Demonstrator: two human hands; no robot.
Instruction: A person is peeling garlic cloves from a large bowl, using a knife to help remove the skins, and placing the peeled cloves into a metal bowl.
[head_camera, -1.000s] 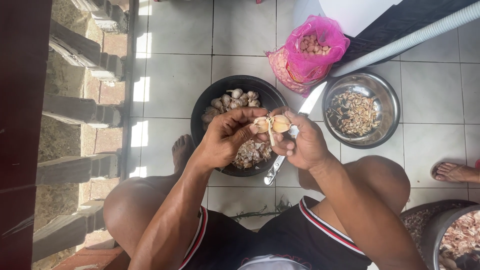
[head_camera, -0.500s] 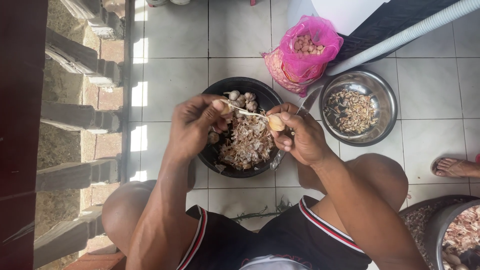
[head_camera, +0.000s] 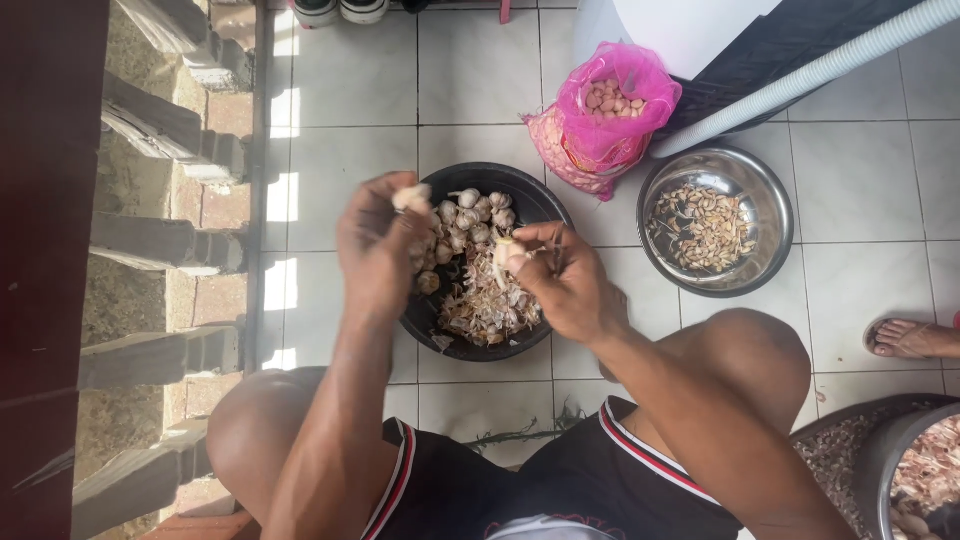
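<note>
I sit over a black bowl (head_camera: 480, 172) on the tiled floor; it holds whole garlic bulbs (head_camera: 478, 212) at its far side and loose papery skins (head_camera: 488, 305) nearer me. My left hand (head_camera: 372, 245) hovers over the bowl's left rim, fingers pinched on a pale piece of garlic (head_camera: 411, 197). My right hand (head_camera: 568, 285) is above the bowl's right side, closed on another garlic piece (head_camera: 504, 256). The two hands are apart. I cannot make out a knife in the right hand.
A steel bowl (head_camera: 778, 205) of separated cloves stands to the right. A pink mesh bag (head_camera: 612, 110) of garlic lies behind it, next to a white ribbed hose (head_camera: 800, 72). Another person's foot (head_camera: 905, 338) is at the right edge. A stone balustrade (head_camera: 165, 245) runs along the left.
The hands were together on one garlic bulb a second ago. They have pulled apart, the left hand going left with a torn-off piece, the right hand staying over the bowl.
</note>
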